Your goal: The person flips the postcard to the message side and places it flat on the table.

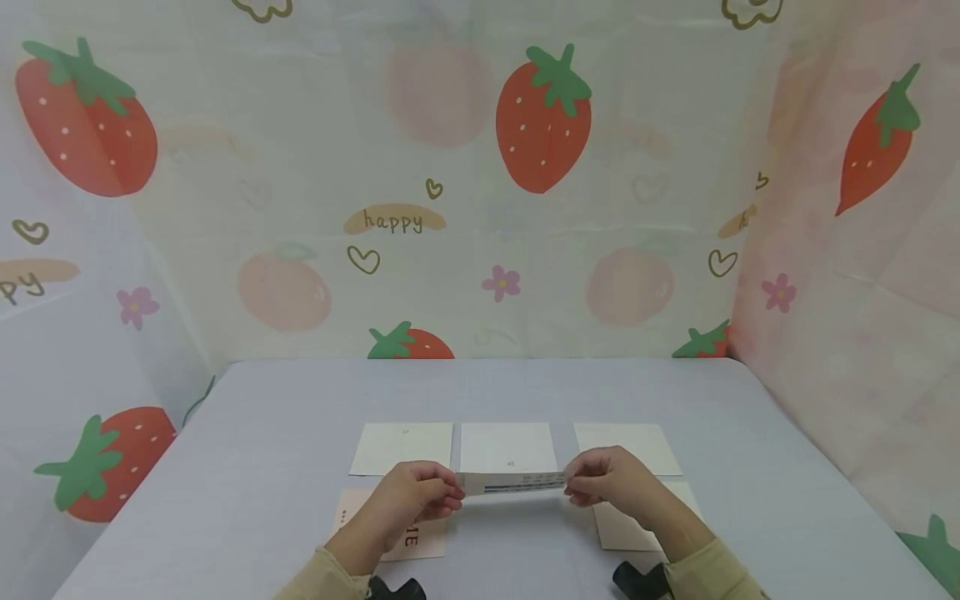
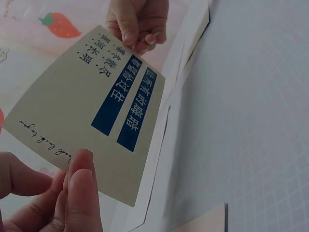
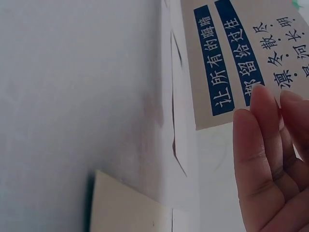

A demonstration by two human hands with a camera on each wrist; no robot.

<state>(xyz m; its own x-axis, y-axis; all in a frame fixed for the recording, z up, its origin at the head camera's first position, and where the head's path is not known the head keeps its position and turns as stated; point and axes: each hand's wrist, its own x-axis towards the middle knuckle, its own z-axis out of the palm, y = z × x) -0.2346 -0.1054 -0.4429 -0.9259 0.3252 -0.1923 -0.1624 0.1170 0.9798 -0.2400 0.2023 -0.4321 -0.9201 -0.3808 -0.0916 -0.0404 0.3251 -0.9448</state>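
Observation:
A cream card (image 1: 513, 483) with printed text is held above the table, tilted nearly edge-on in the head view. My left hand (image 1: 420, 492) pinches its left end between thumb and fingers; my right hand (image 1: 618, 487) pinches the right end. In the left wrist view, the card (image 2: 72, 111) shows two dark blue bars with white characters, black characters beside them and handwriting-style script along one edge. Part of the same card (image 3: 203, 92) appears in the right wrist view.
Behind the hands, a left card (image 1: 401, 450), a middle card (image 1: 506, 446) and a right card (image 1: 622, 437) lie in a row. Nearer are a pinkish card (image 1: 427, 546) with large letters and a plain card (image 1: 626, 533), both partly covered by my arms. A strawberry-print curtain (image 1: 300, 192) surrounds the white table (image 1: 285, 400).

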